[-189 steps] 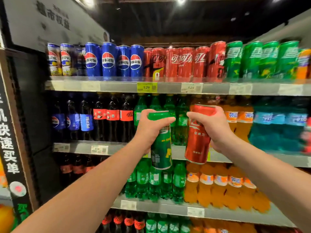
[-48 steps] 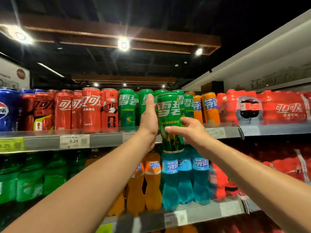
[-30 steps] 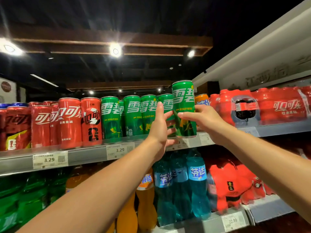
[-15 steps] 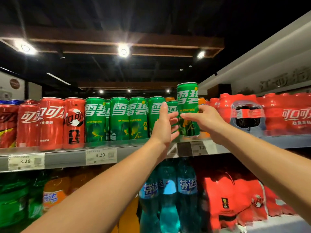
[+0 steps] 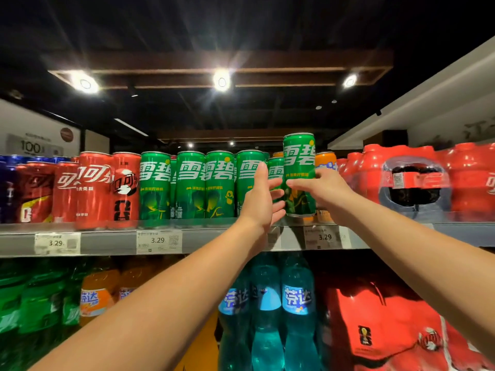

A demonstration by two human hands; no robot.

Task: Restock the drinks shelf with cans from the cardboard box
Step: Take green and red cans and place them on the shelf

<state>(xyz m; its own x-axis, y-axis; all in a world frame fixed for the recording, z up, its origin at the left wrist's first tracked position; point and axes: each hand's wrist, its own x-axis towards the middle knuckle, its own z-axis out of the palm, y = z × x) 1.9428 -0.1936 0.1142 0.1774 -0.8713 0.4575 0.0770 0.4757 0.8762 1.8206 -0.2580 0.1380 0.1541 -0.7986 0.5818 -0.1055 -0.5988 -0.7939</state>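
My right hand (image 5: 325, 192) grips a tall green can (image 5: 299, 167) upright, its base just above the front edge of the top shelf (image 5: 214, 238), at the right end of the green row. My left hand (image 5: 261, 198) is beside it with straight fingers touching the neighbouring green can (image 5: 247, 172) in the shelf row. Several green cans (image 5: 190, 183) stand in line to the left, then red cans (image 5: 93, 188). An orange can (image 5: 325, 162) stands behind my right hand. The cardboard box is out of view.
Shrink-wrapped packs of red cans (image 5: 417, 180) fill the top shelf at the right. Blue cans (image 5: 8, 183) are at the far left. Below hang price tags (image 5: 158, 241), with blue bottles (image 5: 296, 311), orange and green bottles and red packs on the lower shelf.
The held green can has stayed at the right end of the green row, lowered slightly toward the shelf. My left hand still rests against the neighbouring can. The red can held earlier is gone from my hand.
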